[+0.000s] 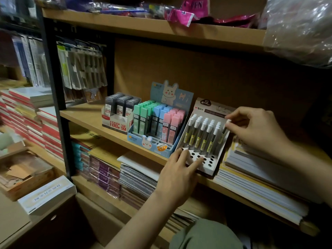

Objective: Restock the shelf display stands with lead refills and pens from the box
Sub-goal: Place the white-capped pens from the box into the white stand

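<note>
My left hand (177, 169) lies on the front of the white pen stand (206, 163), fingers (195, 163) straight and spread over its empty holes, holding nothing. My right hand (255, 126) is up at the stand's back right corner, thumb and forefinger pinching the white cap of a pen (226, 125) that stands slanted in the rightmost column. Rows of white-capped pens (203, 133) fill the back of the stand; the front rows of holes are bare. The stand sits on the wooden shelf (86, 114), just right of the bunny display (158, 123) with its green, blue and pink lead refill cases, touching it. Left of that sits the red-and-white box of dark refill cases (118, 112). Stacked notebooks (251, 178) lie to the stand's right.
</note>
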Motion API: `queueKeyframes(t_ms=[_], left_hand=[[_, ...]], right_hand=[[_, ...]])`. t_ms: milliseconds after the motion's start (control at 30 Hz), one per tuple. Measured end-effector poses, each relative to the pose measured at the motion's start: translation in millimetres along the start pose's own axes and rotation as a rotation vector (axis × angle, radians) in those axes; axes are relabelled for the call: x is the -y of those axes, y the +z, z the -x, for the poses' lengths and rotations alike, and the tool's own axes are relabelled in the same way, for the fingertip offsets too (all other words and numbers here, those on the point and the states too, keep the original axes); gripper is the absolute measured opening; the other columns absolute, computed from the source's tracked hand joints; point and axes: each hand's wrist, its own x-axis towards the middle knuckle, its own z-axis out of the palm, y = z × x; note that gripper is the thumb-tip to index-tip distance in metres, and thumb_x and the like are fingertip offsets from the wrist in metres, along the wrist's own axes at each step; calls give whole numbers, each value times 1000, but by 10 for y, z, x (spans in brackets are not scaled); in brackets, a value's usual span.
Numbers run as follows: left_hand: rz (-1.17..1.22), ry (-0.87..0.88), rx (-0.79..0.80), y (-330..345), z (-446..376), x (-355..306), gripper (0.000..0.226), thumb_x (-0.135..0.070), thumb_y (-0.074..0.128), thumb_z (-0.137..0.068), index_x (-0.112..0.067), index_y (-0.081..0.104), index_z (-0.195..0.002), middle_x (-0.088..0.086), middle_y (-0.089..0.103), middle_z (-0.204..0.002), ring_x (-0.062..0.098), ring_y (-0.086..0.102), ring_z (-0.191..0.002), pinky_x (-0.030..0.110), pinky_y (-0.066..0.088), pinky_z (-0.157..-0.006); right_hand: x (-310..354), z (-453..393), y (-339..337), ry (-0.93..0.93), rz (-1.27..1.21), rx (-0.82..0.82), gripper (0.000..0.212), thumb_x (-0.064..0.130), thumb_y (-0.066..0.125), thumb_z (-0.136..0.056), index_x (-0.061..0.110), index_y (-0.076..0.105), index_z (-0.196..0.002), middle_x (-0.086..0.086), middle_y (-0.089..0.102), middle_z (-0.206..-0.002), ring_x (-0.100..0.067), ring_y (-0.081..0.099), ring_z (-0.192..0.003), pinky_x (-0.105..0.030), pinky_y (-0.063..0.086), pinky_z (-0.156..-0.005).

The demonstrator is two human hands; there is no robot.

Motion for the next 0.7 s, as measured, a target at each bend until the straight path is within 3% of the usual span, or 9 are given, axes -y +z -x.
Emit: queueKeyframes(t_ms=[133,267,500,633,700], left_hand=[[-10,2,2,-26,-10,-37,52,-36,54,-92,-30,41,-142,6,49,-129,27,38,-129,36,51,-92],[15,14,53,-44,-78,-1,52,-38,52,-93,-30,39,-143,5,42,-133,24,34,-129,33,47,-91],[43,59,86,-82,-89,63,54,-36,56,-92,-31,39,-143,7,40,-137,23,38,-127,33,48,-92],[48,59,107,-102,-108,82,55,-39,55,-93,-35,36,-144,5,38,-138,21,35,-128,32,47,-93],[44,52,124,-118,-128,85,54,-41,53,-93,-36,35,-144,2,39,-135,19,37,-124,31,46,-91]], right_hand=[[-17,-46,16,31,115,19,16,20,73,-85,20,70,-101,4,68,-95,3,57,-79,-6,39,-64],[-25,-67,65,74,119,16,18,20,75,-82,18,73,-100,2,68,-101,-7,58,-89,-8,36,-66],[-22,-116,20,65,190,41,17,24,73,-85,17,73,-100,1,70,-96,-8,61,-86,-16,44,-72],[-24,-101,12,56,178,38,13,23,74,-83,18,73,-95,5,67,-88,-6,60,-80,-13,42,-67],[-37,-108,21,57,181,53,11,22,74,-84,18,73,-94,4,67,-91,-9,61,-84,-20,48,-73]])
